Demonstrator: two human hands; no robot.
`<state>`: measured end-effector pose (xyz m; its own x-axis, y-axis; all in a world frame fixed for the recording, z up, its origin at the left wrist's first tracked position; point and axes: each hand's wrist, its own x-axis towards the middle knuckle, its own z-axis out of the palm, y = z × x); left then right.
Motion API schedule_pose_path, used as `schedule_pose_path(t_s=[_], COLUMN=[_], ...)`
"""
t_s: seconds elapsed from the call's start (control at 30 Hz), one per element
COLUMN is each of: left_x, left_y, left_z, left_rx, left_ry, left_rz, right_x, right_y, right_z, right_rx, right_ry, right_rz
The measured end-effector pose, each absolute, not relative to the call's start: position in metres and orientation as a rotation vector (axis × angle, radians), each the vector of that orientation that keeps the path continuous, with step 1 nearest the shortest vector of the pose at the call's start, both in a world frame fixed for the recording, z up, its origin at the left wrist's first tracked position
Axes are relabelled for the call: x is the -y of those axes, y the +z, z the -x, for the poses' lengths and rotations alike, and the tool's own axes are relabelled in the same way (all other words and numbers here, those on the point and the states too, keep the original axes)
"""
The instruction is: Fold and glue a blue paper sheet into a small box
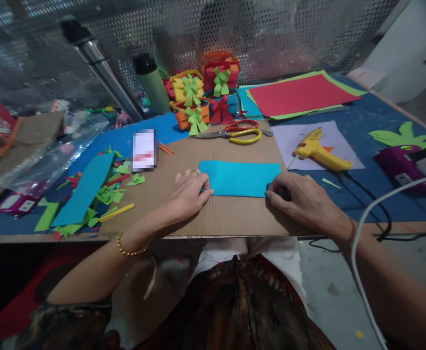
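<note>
A folded blue paper strip (pixel 240 179) lies flat on the brown cardboard (pixel 234 218) in front of me. At its left end my left hand (pixel 193 190) pinches the lower corner between thumb and curled fingers. My right hand (pixel 295 197) grips the lower right corner in the same way, its fingers curled over something dark that I cannot make out. Just beyond the strip lie scissors (pixel 245 133) with red and yellow handles. A yellow glue gun (pixel 322 150) rests on pale paper (pixel 347 146) to the right.
Small paper baskets (pixel 194 99) with bows stand at the back, beside stacked coloured sheets (pixel 303 96). Two bottles (pixel 103 68) (pixel 152 85) stand back left. Green and blue scraps (pixel 85 192) lie left. A white cable (pixel 358 238) crosses my right arm; a purple device (pixel 402 167) sits far right.
</note>
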<state>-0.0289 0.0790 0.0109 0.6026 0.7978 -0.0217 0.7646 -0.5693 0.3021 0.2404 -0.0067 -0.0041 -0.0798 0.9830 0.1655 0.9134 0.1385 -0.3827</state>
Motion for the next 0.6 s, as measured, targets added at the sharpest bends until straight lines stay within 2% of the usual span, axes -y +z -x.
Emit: schedule_pose_path(t_s=[0.13,0.27,0.4,0.6], left_x=[-0.074,-0.059,-0.047,-0.048], left_y=[0.005,0.002,0.002,0.004], left_z=[0.028,0.022,0.015,0.013], left_rx=[-1.312,-1.301,-1.016,-0.752], left_ry=[0.232,0.340,0.350,0.313], left_rz=[-2.685,-3.100,-3.442,-3.589], right_x=[0.008,0.007,0.005,0.006], right_y=[-0.005,-0.005,-0.005,-0.007], right_z=[-0.242,-0.245,-0.246,-0.246], right_rx=[2.047,2.078,2.082,2.060], right_ry=[0.261,0.297,0.322,0.298], right_rz=[1.809,1.810,1.798,1.797])
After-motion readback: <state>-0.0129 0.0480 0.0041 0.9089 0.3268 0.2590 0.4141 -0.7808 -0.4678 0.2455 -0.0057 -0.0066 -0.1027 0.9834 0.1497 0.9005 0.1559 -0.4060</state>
